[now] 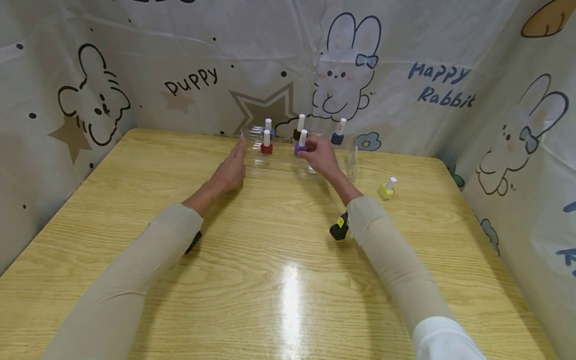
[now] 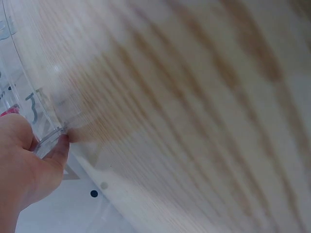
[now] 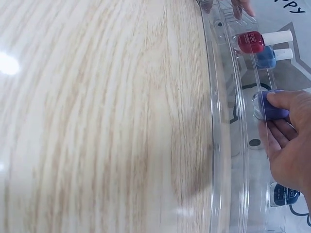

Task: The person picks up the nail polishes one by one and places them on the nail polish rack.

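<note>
A clear acrylic tiered rack (image 1: 281, 165) stands at the back of the table. My left hand (image 1: 229, 172) holds its left end; in the left wrist view the thumb and fingers pinch the clear edge. My right hand (image 1: 323, 157) pinches a purple nail polish bottle (image 3: 273, 110) by its body, upright at the front tier, its white cap up. Left of it on that tier stands a red nail polish bottle (image 1: 267, 148). Behind are a blue bottle (image 1: 268, 132), a dark bottle (image 1: 297, 134) partly hidden, and a dark blue bottle (image 1: 337, 138).
A yellow nail polish bottle (image 1: 386, 191) stands on the wooden table (image 1: 270, 240), right of the rack. A printed cloth (image 1: 193, 45) hangs close behind the rack and along both sides. A black wrist camera (image 1: 338, 227) sits under my right sleeve.
</note>
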The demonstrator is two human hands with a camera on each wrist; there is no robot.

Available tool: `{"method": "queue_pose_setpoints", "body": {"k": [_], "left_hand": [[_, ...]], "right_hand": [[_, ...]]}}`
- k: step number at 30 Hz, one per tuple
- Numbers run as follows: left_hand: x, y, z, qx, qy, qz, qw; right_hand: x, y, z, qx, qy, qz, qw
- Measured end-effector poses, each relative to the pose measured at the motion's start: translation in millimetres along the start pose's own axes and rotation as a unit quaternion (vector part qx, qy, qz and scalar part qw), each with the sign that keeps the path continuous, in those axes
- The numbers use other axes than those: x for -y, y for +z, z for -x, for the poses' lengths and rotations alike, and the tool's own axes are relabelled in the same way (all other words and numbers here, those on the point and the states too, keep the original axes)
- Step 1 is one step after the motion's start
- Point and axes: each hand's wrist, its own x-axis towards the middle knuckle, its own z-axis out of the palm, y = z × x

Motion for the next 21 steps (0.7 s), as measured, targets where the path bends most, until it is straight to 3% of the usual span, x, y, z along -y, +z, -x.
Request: {"method": "queue_pose_setpoints", "body": {"k": [21], "left_hand": [[-1.0,-1.2,2.7,0.006,0.000,-0.002,1.0000]], "right_hand": [[6.6,1.0,-2.8,0.038,0.032,0.044,0.9978]]}}
